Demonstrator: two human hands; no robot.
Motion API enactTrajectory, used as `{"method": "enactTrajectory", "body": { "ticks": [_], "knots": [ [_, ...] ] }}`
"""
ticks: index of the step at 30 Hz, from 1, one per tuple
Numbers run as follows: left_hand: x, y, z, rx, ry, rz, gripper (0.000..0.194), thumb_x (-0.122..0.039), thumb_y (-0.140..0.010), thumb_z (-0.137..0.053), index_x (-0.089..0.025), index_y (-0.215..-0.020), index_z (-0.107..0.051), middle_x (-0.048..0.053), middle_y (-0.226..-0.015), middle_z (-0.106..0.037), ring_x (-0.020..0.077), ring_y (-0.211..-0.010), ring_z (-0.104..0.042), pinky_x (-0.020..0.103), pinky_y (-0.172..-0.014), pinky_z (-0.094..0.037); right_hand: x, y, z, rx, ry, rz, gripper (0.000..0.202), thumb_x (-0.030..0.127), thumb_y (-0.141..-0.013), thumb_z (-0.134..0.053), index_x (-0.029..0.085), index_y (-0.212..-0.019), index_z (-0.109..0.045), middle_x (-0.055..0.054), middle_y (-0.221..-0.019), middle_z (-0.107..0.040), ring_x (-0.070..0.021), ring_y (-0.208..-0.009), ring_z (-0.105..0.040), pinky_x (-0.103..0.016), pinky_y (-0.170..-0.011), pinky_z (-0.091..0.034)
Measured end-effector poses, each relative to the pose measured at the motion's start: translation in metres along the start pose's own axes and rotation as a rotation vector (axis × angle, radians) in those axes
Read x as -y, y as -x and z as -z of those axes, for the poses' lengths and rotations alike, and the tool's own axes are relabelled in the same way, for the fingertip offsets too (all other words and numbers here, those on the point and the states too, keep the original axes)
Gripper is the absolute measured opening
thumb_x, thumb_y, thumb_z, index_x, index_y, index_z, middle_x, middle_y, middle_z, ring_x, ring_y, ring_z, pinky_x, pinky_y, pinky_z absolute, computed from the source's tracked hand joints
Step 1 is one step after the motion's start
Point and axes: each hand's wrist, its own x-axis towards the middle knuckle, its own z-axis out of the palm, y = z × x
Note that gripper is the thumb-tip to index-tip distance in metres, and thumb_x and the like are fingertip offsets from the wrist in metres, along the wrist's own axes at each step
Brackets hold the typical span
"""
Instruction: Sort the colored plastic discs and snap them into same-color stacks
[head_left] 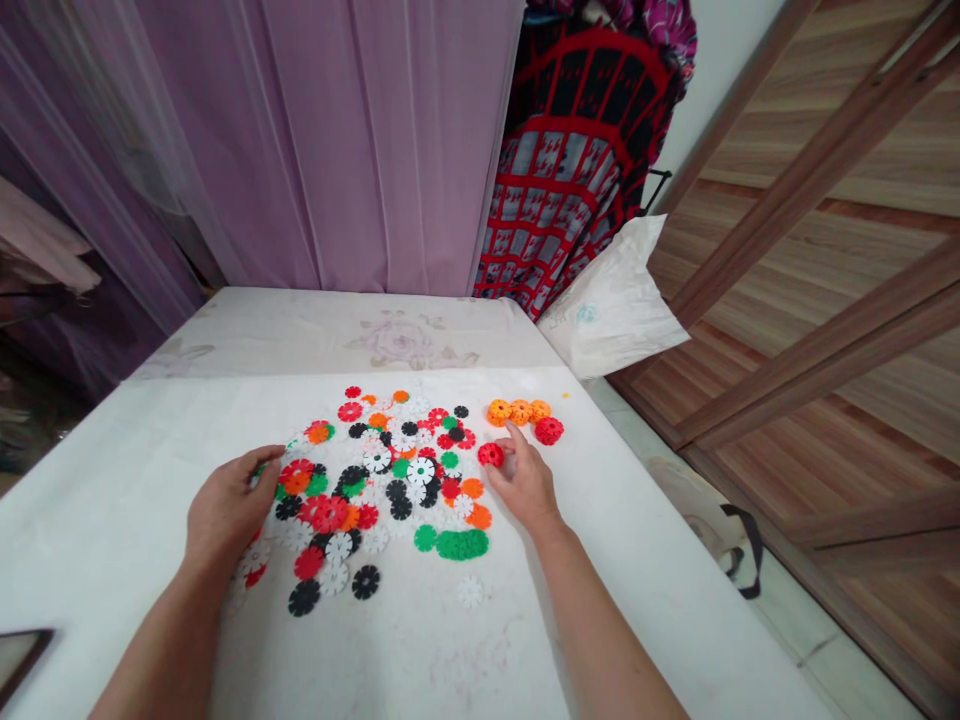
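A mixed pile of slotted plastic discs, like snowflake building pieces, in red, orange, green, black and white spreads over the table. My left hand (225,505) rests at the pile's left edge, thumb and index finger apart, beside a red disc (296,476); its other fingertips are partly hidden. Between the fingertips of my right hand (529,480) is a small stack of red discs (491,455), right of the pile. Just beyond it lie orange disc stacks (519,411) in a row and another red disc stack (549,431).
An overlapping row of green discs (463,544) lies at the pile's near right, close to a lone white disc (471,591). A floral cloth covers the table (480,670). Past its right edge are a white bag (611,300) and wooden cabinet doors (810,250); a purple curtain (360,140) hangs behind.
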Motion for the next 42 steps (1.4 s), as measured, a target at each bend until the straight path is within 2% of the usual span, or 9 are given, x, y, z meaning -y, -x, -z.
{"method": "enactTrajectory", "body": {
  "ticks": [19, 26, 31, 37, 42],
  "knots": [
    [0.002, 0.002, -0.001, -0.006, 0.012, -0.015, 0.04, -0.042, -0.088, -0.048, -0.028, -0.113, -0.076, 0.008, -0.105, -0.077, 0.028, -0.097, -0.07, 0.04, -0.086, -0.056, -0.004, 0.002, -0.004, -0.013, -0.024, -0.018, 0.067, 0.031, -0.081, -0.062, 0.021, -0.145, -0.049, -0.008, -0.115, -0.074, -0.0248, -0.106, -0.068, -0.043, -0.096, -0.055],
    [0.0, 0.002, 0.0, 0.005, 0.018, -0.02, 0.042, -0.043, -0.089, -0.046, -0.027, -0.114, -0.076, 0.008, -0.111, -0.076, 0.0282, -0.103, -0.07, 0.039, -0.088, -0.055, 0.006, -0.006, 0.001, -0.075, 0.018, 0.04, 0.047, 0.03, -0.09, -0.053, 0.021, -0.136, -0.058, -0.007, -0.112, -0.076, -0.0239, -0.106, -0.067, -0.042, -0.097, -0.051],
    [0.003, 0.001, -0.003, -0.007, 0.033, -0.037, 0.041, -0.043, -0.088, -0.047, -0.028, -0.112, -0.076, 0.007, -0.105, -0.077, 0.0262, -0.099, -0.07, 0.036, -0.089, -0.055, 0.027, -0.029, -0.001, 0.089, 0.162, 0.067, 0.043, 0.02, -0.087, -0.057, 0.023, -0.13, -0.063, -0.005, -0.11, -0.078, -0.0252, -0.11, -0.062, -0.042, -0.098, -0.046],
    [0.002, 0.002, -0.002, 0.008, 0.036, -0.012, 0.041, -0.042, -0.088, -0.047, -0.028, -0.113, -0.076, 0.007, -0.11, -0.077, 0.0281, -0.103, -0.07, 0.038, -0.089, -0.055, 0.056, -0.046, -0.005, 0.291, 0.381, -0.011, 0.055, 0.031, -0.082, -0.07, 0.023, -0.135, -0.061, -0.009, -0.108, -0.076, -0.0298, -0.115, -0.059, -0.043, -0.096, -0.04],
    [0.001, 0.003, -0.001, 0.012, 0.037, -0.009, 0.041, -0.042, -0.089, -0.047, -0.029, -0.114, -0.076, 0.007, -0.112, -0.077, 0.0282, -0.105, -0.069, 0.039, -0.089, -0.054, 0.066, -0.053, -0.01, 0.359, 0.44, -0.057, 0.058, 0.032, -0.084, -0.069, 0.02, -0.139, -0.057, -0.011, -0.108, -0.076, -0.0292, -0.113, -0.06, -0.041, -0.095, -0.04]
  ]
}}
